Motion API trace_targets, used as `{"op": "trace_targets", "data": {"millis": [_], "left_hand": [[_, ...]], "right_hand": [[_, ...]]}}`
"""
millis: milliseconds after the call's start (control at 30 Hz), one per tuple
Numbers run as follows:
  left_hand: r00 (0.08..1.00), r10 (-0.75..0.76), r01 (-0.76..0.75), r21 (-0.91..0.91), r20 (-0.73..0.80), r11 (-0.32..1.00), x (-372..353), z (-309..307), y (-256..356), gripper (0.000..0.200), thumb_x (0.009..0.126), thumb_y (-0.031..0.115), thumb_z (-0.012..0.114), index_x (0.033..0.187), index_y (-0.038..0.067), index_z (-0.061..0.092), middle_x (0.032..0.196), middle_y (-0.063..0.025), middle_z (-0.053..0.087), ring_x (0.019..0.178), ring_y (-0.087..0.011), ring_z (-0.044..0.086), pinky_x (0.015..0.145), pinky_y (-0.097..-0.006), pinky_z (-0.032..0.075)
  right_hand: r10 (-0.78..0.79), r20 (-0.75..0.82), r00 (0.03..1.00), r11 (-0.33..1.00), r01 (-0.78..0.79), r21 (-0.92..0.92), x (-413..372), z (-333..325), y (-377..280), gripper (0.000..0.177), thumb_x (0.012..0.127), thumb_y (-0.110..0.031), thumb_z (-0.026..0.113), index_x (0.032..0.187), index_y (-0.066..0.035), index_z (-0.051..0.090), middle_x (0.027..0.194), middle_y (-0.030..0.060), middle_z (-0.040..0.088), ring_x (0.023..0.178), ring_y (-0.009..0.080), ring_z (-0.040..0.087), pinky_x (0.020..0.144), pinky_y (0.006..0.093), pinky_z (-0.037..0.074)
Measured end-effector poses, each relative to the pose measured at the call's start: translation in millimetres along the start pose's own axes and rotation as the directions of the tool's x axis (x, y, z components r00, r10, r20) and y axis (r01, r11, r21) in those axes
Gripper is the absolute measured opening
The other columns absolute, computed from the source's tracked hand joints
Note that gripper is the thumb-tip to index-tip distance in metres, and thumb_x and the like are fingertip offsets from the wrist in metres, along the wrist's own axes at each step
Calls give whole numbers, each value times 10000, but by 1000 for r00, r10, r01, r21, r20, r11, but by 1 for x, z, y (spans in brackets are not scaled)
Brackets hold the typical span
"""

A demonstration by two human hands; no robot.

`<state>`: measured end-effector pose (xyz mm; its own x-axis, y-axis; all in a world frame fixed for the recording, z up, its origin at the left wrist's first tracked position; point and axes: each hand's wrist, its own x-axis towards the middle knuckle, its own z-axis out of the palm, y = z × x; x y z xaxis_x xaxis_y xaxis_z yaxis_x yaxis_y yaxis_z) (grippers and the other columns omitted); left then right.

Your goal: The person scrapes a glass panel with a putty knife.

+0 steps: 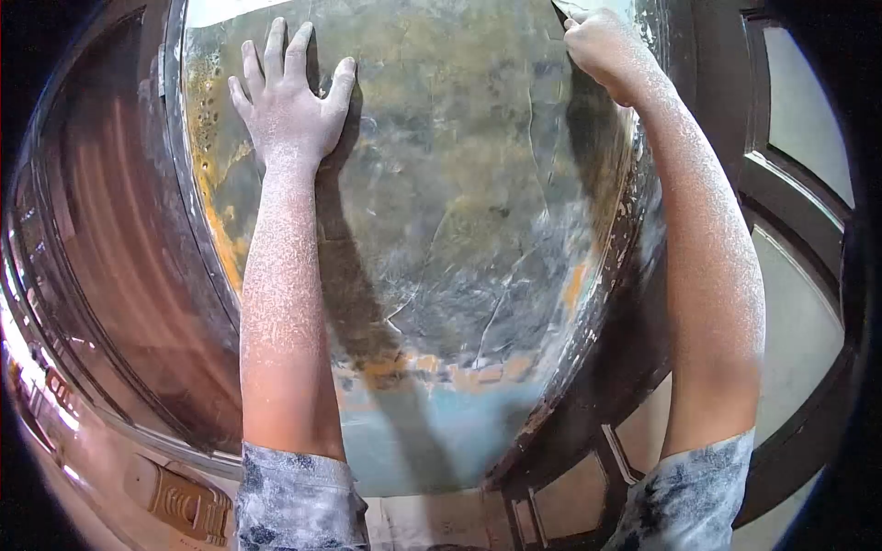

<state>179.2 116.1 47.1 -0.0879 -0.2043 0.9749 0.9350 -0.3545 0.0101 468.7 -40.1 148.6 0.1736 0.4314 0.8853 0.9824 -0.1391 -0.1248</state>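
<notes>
The fingers (276, 55) of the left hand (292, 106) are spread wide and pressed flat, holding nothing, braced against the wall panel (459, 202) near its upper left corner. The right hand (602, 46) is curled into a tight fist at the panel's upper right edge; a pale sliver (562, 7) shows just above the knuckles, but whether it is a scraper, a scrap of paper or loose coating cannot be told. Both hands and forearms are powdered white up to the mottled grey sleeves (294, 496), so the step in hand looks like scraping or rubbing down the old finish, with the left palm steadying and the right hand doing the work at the top edge. The next move would call for steady pressure from the fist along that right edge, with the left palm kept planted. The panel is worn to a dull grey-green with cracks (533, 138) running down it, orange patches (220, 239) along its left edge and a pale blue band (432, 432) across its lower edge. A brown wooden frame (119, 275) curves beside the left edge, and a dark frame (726, 110) with pale panes (808, 119) stands beside the right.
</notes>
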Motion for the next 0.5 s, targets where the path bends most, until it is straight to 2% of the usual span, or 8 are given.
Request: {"op": "trace_targets", "data": {"millis": [33,67,133,167,267,300,433,500], "left_hand": [[1000,-4,4,6,2,1000,1,-1,1,663,947,623,551,1507,283,443,1635,-21,320,1533,-330,217,1237,-583,127],[1000,-9,9,-2,1,1000,0,0,2,663,947,623,551,1507,283,443,1635,-21,320,1533,-330,217,1237,-583,127],[1000,8,-8,3,-8,1000,1,1,0,651,945,612,565,1497,285,454,1633,-17,327,1531,-329,223,1236,-582,131],[1000,9,-10,-25,-21,1000,0,0,0,649,943,610,572,1492,283,460,1633,-14,329,1530,-329,227,1233,-586,132],[1000,4,-4,-21,-6,1000,0,3,-2,684,933,637,543,1508,283,436,1629,-27,325,1536,-322,208,1237,-578,135],[1000,-3,2,16,17,1000,0,2,-3,679,942,637,535,1513,287,425,1632,-18,312,1540,-308,195,1242,-572,135],[1000,12,-12,2,11,1000,-1,2,-5,673,949,639,526,1514,289,419,1634,-12,302,1541,-299,191,1245,-574,132],[1000,9,-10,6,25,1000,-2,1,-5,669,951,639,521,1512,288,422,1629,-12,309,1540,-296,194,1246,-571,134]], "right_hand": [[35,112,993,997,-43,69,-4,-10,-6,287,839,-192,545,945,-31,757,956,259,721,902,415,720,817,494,565],[37,111,993,997,-44,60,4,-4,0,287,839,-192,545,945,-31,757,956,259,721,902,415,720,817,494,565],[-158,59,986,950,168,-264,25,17,18,264,839,-170,539,900,-28,752,913,252,722,882,411,722,804,491,567],[-195,-171,966,980,184,-77,20,23,18,252,837,-166,536,845,-24,744,879,245,722,859,400,724,791,487,567],[-243,-44,969,957,232,-171,31,23,20,245,835,-169,541,825,-35,746,876,248,720,862,396,722,789,487,566],[-191,-40,981,977,186,-106,28,20,18,245,837,-175,544,818,-38,746,889,247,721,868,394,721,793,492,564],[-221,-17,975,964,216,-158,28,31,22,243,834,-170,546,802,-29,741,894,255,718,876,403,717,794,495,563],[-136,-155,979,988,146,52,18,33,20,247,844,-174,545,861,-28,744,943,260,718,905,413,713,805,501,562]]}}
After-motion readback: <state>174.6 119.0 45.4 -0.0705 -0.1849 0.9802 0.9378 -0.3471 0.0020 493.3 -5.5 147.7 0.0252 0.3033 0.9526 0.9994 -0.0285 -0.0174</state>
